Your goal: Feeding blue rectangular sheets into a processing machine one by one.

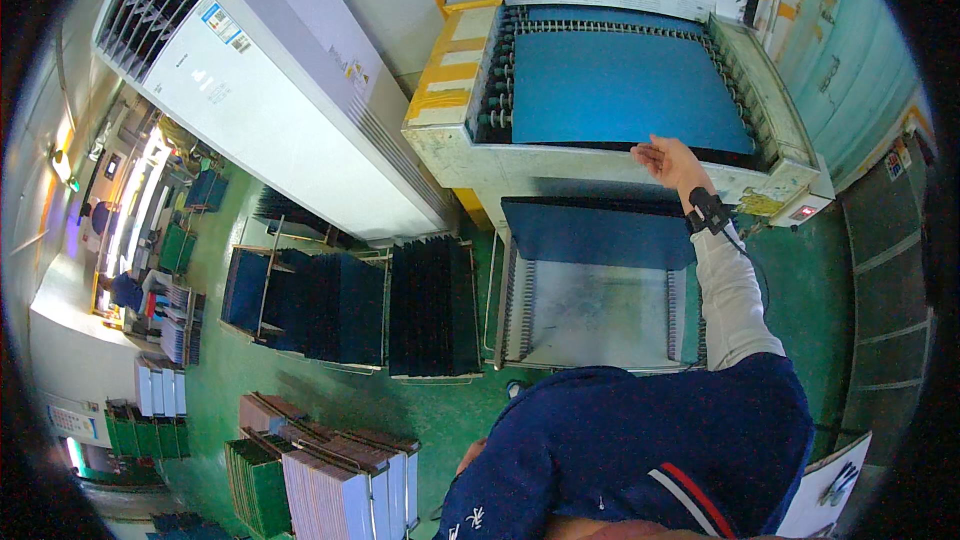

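My right hand point(670, 162) reaches to the front edge of a roller conveyor machine point(470, 165). Its fingers are stretched out and hold nothing, close by the near edge of a blue flat panel point(620, 85). That panel lies on the machine between two rows of small rollers. Below, dark blue panels point(600, 235) stand at the far end of a slotted rack point(590, 355). Of my left arm only a bit of skin shows beside my dark blue sleeve; whether it is my left hand is unclear, and no fingers can be made out.
Racks of upright dark panels point(345, 310) stand to the left on the green floor point(410, 405). A tall white air conditioner point(270, 110) rises behind them. Stacks of pale boards point(330, 490) sit at the lower left. Grey metal doors point(885, 270) are at the right.
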A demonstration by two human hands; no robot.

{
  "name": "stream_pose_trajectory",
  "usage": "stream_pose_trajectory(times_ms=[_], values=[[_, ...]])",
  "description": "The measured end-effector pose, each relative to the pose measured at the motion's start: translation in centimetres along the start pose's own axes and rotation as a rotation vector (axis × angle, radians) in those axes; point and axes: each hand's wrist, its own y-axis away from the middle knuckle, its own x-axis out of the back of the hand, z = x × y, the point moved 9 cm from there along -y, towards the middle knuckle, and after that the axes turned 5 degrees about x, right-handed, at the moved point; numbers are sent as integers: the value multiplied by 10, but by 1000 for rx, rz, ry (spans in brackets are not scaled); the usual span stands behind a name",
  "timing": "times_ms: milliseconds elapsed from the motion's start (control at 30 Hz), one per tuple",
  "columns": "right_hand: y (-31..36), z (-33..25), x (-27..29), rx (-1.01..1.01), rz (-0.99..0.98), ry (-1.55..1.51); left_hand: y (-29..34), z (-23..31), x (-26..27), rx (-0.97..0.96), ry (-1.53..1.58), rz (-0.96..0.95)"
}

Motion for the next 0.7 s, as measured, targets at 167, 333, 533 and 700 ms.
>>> stream_pose_trajectory(times_ms=[167,333,533,700], values=[[-1,-6,-8,102,-24,106,-2,2,2,-1,1,-3],[1,-49,-19,527,228,842,-3,5,3,-2,-3,-3],[17,-59,-62,915,487,1610,-4,9,4,-2,-1,-4],[9,-60,-65,872,485,1649,-2,9,3,-1,1,-5]])
